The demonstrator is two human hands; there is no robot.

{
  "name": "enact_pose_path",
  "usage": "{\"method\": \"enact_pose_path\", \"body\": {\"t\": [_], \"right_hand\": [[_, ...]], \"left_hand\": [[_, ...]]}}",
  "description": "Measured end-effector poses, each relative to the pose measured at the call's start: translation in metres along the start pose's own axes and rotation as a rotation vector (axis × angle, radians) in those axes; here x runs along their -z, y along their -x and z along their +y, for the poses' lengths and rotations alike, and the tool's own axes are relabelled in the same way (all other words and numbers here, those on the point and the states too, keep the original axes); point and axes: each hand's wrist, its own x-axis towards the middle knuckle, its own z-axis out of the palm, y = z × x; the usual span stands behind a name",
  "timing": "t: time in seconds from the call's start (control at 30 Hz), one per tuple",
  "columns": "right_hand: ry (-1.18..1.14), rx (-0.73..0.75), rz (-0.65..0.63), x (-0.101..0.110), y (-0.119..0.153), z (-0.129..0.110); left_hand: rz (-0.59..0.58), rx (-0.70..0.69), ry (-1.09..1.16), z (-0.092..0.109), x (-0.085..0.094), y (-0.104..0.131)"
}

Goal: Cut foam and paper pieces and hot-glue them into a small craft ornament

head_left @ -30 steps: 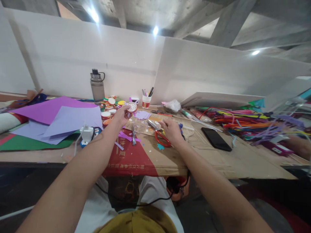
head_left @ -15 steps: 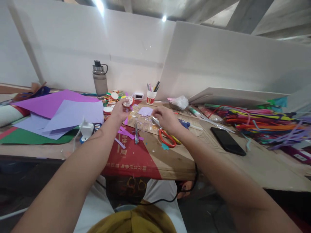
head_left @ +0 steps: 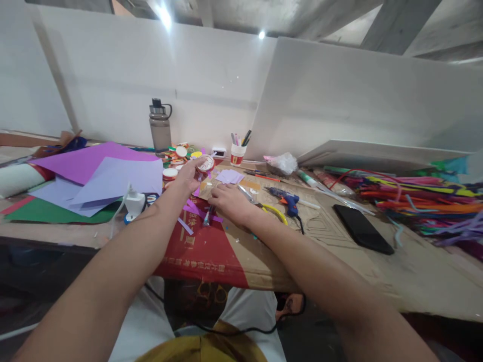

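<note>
In my left hand (head_left: 190, 173), a small round white disc (head_left: 206, 164) with a red rim is pinched between thumb and fingers, raised over the work surface. My right hand (head_left: 229, 205) is low over the cardboard (head_left: 271, 259), palm down with curled fingers. Those fingers close at the upper end of a slim grey-and-teal pen-shaped tool (head_left: 207, 218); the exact contact is hidden. Purple paper strips (head_left: 192, 207) lie beside the tool. Behind my right hand are small lilac paper pieces (head_left: 229, 176). Scissors with a yellow handle (head_left: 277, 212) lie partly under my right wrist.
Several decorated discs (head_left: 177, 156) are heaped at the back left, near a bottle (head_left: 160, 128). Large paper sheets (head_left: 116, 183) and a white plug (head_left: 135, 203) lie left. Rightward are a blue glue gun (head_left: 290, 202), a phone (head_left: 362, 229) and coloured pipe cleaners (head_left: 418, 196).
My right hand has moved left and down from the lilac pieces to the pen-shaped tool, which is tilted a little more. My left hand still holds the disc. The view has shifted slightly.
</note>
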Motion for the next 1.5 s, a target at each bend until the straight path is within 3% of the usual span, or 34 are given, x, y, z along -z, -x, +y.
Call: {"method": "enact_pose_path", "body": {"t": [0.13, 0.2, 0.37, 0.43, 0.5, 0.6, 0.7, 0.97, 1.5], "right_hand": [[0.114, -0.061, 0.047, 0.019, 0.015, 0.010], [0.131, -0.194, 0.105, 0.027, 0.024, 0.019], [-0.258, -0.573, 0.584, 0.035, 0.033, 0.039], [-0.399, -0.635, 0.721, 0.036, 0.032, 0.040], [-0.558, -0.642, 0.778, 0.036, 0.030, 0.037], [-0.832, -0.601, 0.782, 0.037, 0.027, 0.027], [-0.950, -0.588, 0.754, 0.036, 0.024, 0.019], [-0.765, -0.563, 0.714, 0.030, 0.020, 0.012], [-0.702, -0.598, 0.760, 0.027, 0.021, 0.014]], "left_hand": [[-0.041, 0.033, -0.005, -0.002, -0.003, 0.002], [-0.036, 0.051, -0.019, -0.003, -0.003, 0.004], [-0.083, 0.053, -0.111, -0.012, -0.004, 0.011], [-0.115, 0.036, -0.151, -0.021, -0.007, 0.015], [-0.120, -0.012, -0.172, -0.031, -0.010, 0.021], [-0.184, -0.008, -0.194, -0.043, -0.017, 0.032], [-0.244, -0.055, -0.203, -0.048, -0.024, 0.042], [-0.266, -0.113, -0.185, -0.045, -0.031, 0.051], [-0.302, -0.094, -0.198, -0.049, -0.033, 0.054]]}}
